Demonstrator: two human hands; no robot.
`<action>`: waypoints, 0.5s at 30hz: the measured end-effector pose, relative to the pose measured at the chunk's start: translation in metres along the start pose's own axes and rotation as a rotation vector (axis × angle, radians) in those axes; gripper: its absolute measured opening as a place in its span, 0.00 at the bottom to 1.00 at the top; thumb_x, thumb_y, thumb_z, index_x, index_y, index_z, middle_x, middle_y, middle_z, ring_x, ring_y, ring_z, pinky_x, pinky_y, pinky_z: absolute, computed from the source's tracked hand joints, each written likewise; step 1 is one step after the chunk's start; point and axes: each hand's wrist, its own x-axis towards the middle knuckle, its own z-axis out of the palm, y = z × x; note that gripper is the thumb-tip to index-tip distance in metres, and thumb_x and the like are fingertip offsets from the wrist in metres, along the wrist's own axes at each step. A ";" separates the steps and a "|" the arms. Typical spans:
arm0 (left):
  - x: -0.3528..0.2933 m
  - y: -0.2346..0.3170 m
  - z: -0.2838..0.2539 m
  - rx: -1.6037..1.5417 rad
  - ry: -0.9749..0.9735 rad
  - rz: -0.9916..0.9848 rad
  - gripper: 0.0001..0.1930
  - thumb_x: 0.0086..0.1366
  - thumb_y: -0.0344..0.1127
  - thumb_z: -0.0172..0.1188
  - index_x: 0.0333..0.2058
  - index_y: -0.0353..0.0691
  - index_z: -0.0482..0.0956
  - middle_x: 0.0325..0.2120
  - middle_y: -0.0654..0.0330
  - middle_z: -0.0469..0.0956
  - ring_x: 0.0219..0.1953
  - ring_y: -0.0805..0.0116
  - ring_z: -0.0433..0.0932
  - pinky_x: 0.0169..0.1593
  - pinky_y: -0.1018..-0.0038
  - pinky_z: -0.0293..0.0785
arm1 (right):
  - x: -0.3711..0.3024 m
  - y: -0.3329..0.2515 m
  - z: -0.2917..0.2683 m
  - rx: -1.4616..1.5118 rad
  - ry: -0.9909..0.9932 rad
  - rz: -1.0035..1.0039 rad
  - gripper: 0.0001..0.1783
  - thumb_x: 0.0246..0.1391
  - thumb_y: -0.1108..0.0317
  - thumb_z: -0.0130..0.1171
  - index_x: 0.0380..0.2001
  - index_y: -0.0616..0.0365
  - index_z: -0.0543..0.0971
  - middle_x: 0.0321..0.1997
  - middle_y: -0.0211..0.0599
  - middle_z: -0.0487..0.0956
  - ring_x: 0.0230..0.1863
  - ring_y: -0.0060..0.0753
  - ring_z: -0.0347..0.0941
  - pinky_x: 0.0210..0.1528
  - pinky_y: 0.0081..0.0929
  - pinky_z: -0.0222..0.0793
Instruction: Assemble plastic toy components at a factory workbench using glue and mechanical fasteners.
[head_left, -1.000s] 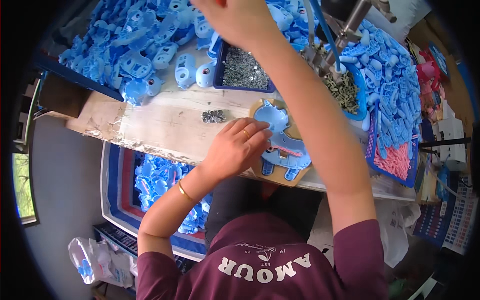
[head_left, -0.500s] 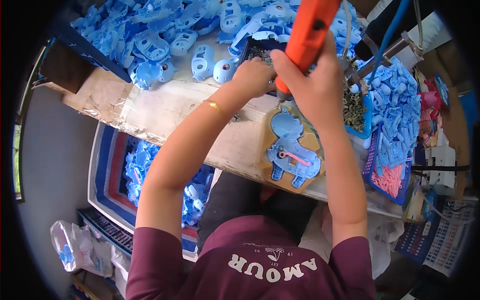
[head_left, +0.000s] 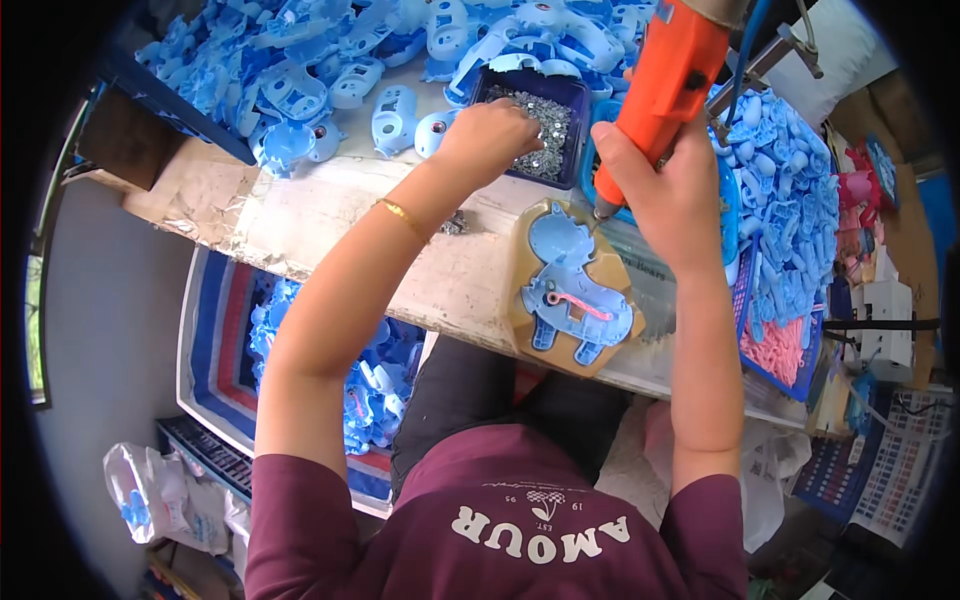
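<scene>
My right hand (head_left: 680,190) grips an orange power screwdriver (head_left: 668,80), its tip slanting down beside a tan holding block (head_left: 517,285). In that block lie blue animal-shaped toy shell halves (head_left: 600,298), open side up, with a thin pink part (head_left: 585,306) across the body. Over the left side of a dark blue tray (head_left: 583,125) of small screws (head_left: 556,125), my left hand (head_left: 492,138) has its fingers curled together at the screws. Its fingertips are partly hidden, so anything pinched there does not show.
A heap of blue toy shells (head_left: 300,85) covers the back of the table. At right stand a light blue tray (head_left: 735,215) and baskets of small blue parts (head_left: 785,200) and pink parts (head_left: 772,345). A striped container (head_left: 212,345) below the table holds more blue pieces.
The screwdriver and my right hand have moved right and a little down, off the top of the toy shell. My left hand has shifted slightly left, showing more of the screw tray.
</scene>
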 end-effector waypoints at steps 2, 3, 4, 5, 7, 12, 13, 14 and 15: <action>-0.010 0.011 -0.003 -0.003 0.080 0.062 0.08 0.62 0.41 0.63 0.34 0.44 0.81 0.34 0.60 0.81 0.42 0.60 0.80 0.43 0.66 0.79 | -0.002 0.000 -0.003 0.015 -0.014 -0.013 0.28 0.57 0.67 0.67 0.57 0.65 0.71 0.47 0.38 0.79 0.44 0.28 0.77 0.52 0.29 0.74; -0.018 0.022 -0.011 -0.028 0.149 0.123 0.08 0.60 0.39 0.63 0.35 0.43 0.80 0.34 0.61 0.80 0.42 0.60 0.79 0.43 0.67 0.79 | -0.003 0.000 -0.003 0.170 -0.056 0.042 0.27 0.57 0.68 0.64 0.57 0.66 0.70 0.44 0.38 0.79 0.41 0.27 0.76 0.49 0.28 0.74; -0.025 0.033 -0.015 -0.056 0.218 0.184 0.08 0.59 0.37 0.63 0.36 0.43 0.79 0.35 0.62 0.78 0.42 0.61 0.78 0.43 0.68 0.79 | -0.005 -0.001 -0.003 0.323 -0.098 0.096 0.26 0.57 0.69 0.61 0.56 0.67 0.70 0.40 0.37 0.80 0.39 0.26 0.76 0.47 0.28 0.74; -0.033 0.045 -0.011 -0.137 0.240 0.224 0.10 0.58 0.36 0.62 0.38 0.43 0.77 0.34 0.63 0.75 0.42 0.61 0.77 0.43 0.69 0.78 | -0.008 -0.002 -0.003 0.319 -0.092 0.104 0.26 0.57 0.69 0.61 0.56 0.67 0.70 0.40 0.37 0.80 0.39 0.26 0.76 0.47 0.28 0.74; -0.049 0.065 -0.016 -0.212 0.262 0.281 0.08 0.59 0.35 0.63 0.37 0.43 0.77 0.32 0.63 0.74 0.39 0.63 0.77 0.41 0.68 0.77 | -0.015 -0.007 -0.002 0.491 -0.080 0.105 0.25 0.55 0.71 0.57 0.55 0.67 0.70 0.34 0.36 0.79 0.32 0.24 0.74 0.41 0.25 0.71; -0.072 0.100 -0.021 -0.380 0.305 0.291 0.09 0.59 0.36 0.66 0.35 0.43 0.77 0.30 0.63 0.73 0.36 0.65 0.76 0.38 0.68 0.75 | -0.030 -0.025 -0.001 0.581 -0.011 0.155 0.25 0.52 0.69 0.54 0.53 0.70 0.69 0.25 0.34 0.75 0.26 0.22 0.70 0.31 0.21 0.65; -0.075 0.103 -0.020 -0.381 0.311 0.296 0.09 0.59 0.37 0.67 0.34 0.43 0.77 0.29 0.63 0.72 0.35 0.65 0.76 0.38 0.69 0.75 | -0.033 -0.026 0.000 0.580 -0.011 0.160 0.25 0.52 0.69 0.54 0.53 0.70 0.69 0.25 0.34 0.75 0.26 0.22 0.70 0.31 0.21 0.65; -0.077 0.107 -0.020 -0.363 0.341 0.304 0.09 0.58 0.37 0.67 0.34 0.43 0.77 0.29 0.63 0.72 0.34 0.66 0.75 0.37 0.70 0.75 | -0.035 -0.026 0.000 0.585 -0.014 0.161 0.25 0.52 0.69 0.54 0.53 0.70 0.69 0.25 0.34 0.75 0.25 0.22 0.69 0.29 0.21 0.65; -0.078 0.109 -0.019 -0.369 0.341 0.306 0.09 0.58 0.37 0.67 0.34 0.43 0.77 0.29 0.63 0.72 0.34 0.66 0.75 0.37 0.70 0.75 | -0.037 -0.026 0.000 0.589 -0.015 0.162 0.24 0.52 0.69 0.54 0.52 0.70 0.69 0.25 0.35 0.75 0.23 0.22 0.69 0.27 0.21 0.64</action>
